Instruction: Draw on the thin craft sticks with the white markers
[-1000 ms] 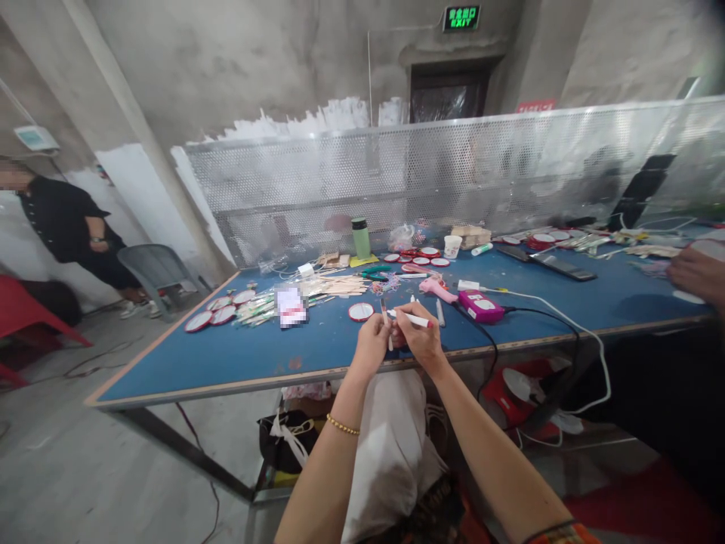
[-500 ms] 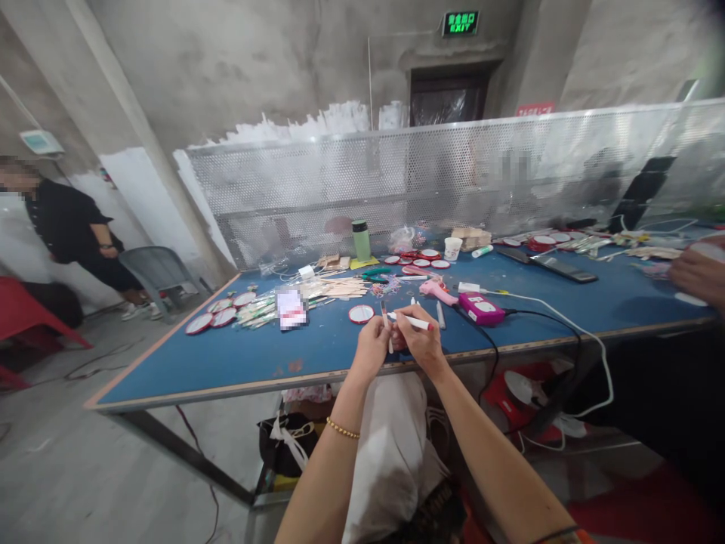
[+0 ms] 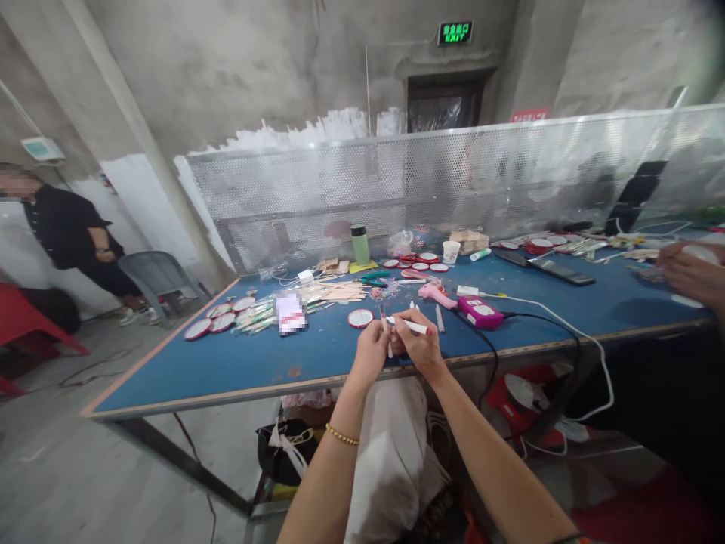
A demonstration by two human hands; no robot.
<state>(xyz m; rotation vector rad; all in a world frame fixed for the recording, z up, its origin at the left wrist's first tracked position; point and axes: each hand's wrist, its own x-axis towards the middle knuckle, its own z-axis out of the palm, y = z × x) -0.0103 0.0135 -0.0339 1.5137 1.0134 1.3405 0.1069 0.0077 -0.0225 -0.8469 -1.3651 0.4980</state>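
At the front edge of the blue table, my left hand [image 3: 371, 352] is closed on a slim flat wooden stick [image 3: 390, 349] whose upper end looks dark. My right hand [image 3: 420, 349] grips a white marker pen [image 3: 412, 326] with a red end, its tip pointing left against or close to the stick. The two hands nearly touch, and their fingers hide part of the stick. Just beyond my left hand lies a round white disc with a red rim [image 3: 360, 318]. A pale pen-like tube [image 3: 440, 319] rests right of my right hand.
Wooden sticks [image 3: 340, 292], a green bottle [image 3: 360, 245], a paper cup [image 3: 451, 252] and red-rimmed discs [image 3: 419, 266] stand farther back. A pink tool [image 3: 436, 295] and purple box [image 3: 479, 311] with cables lie right. Another person's hand [image 3: 694, 272] works at far right.
Both hands keep the same hold on stick and marker, with hardly any movement. The view has shifted slightly. At far right the other person's hand has moved a little left.
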